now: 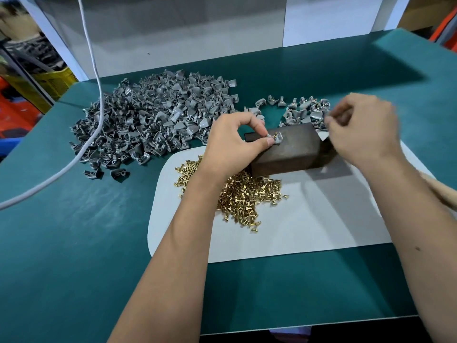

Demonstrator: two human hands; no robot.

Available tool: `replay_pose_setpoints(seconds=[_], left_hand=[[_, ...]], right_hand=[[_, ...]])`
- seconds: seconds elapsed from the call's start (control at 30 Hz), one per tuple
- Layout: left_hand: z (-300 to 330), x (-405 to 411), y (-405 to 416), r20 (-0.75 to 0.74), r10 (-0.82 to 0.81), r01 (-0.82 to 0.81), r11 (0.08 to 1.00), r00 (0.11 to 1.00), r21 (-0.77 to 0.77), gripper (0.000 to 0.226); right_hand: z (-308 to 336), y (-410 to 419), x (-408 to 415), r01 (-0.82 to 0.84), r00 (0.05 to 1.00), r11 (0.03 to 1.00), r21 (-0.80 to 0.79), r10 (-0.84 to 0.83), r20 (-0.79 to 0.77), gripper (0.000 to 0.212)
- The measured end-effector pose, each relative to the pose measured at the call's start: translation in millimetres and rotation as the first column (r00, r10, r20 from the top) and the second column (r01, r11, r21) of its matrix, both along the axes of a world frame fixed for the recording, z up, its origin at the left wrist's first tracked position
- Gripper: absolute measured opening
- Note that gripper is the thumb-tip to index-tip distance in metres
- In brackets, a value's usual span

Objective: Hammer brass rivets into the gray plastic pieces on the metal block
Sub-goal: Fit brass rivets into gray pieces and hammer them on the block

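Note:
A dark metal block (294, 149) stands on a white mat (296, 233). My left hand (232, 142) pinches a gray plastic piece (277, 138) on the block's top, and a brass rivet stands up in that piece. My right hand (363, 129) hovers past the block's right end, blurred, with its fingers curled. Its fingertips seem to pinch a small gray piece (329, 119). Loose brass rivets (247, 194) lie heaped on the mat in front of the block. A wooden handle (440, 191), probably the hammer's, lies at the right edge, partly hidden by my right forearm.
A big heap of gray plastic pieces (153, 120) covers the green table (74, 243) at the back left. A smaller heap (304, 111), some pieces with rivets, lies behind the block. A white cable (96, 100) hangs down across the big heap and trails off to the left.

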State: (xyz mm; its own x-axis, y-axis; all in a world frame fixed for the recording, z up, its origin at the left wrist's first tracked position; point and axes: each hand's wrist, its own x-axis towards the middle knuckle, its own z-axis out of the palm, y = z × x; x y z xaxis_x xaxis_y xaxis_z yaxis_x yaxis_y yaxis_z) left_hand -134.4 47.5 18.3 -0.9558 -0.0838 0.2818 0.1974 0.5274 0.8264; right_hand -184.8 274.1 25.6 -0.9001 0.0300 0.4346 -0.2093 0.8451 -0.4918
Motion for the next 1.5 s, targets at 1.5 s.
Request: replay_pose_setpoints(seconds=[1.5], left_hand=[[1,-4,4,0.146,-0.012,-0.009,0.990,0.989,0.138,0.009]], right_hand=[[66,-32,36,-0.241,0.969,0.954,0.178,0.227,0.096,0.033]])
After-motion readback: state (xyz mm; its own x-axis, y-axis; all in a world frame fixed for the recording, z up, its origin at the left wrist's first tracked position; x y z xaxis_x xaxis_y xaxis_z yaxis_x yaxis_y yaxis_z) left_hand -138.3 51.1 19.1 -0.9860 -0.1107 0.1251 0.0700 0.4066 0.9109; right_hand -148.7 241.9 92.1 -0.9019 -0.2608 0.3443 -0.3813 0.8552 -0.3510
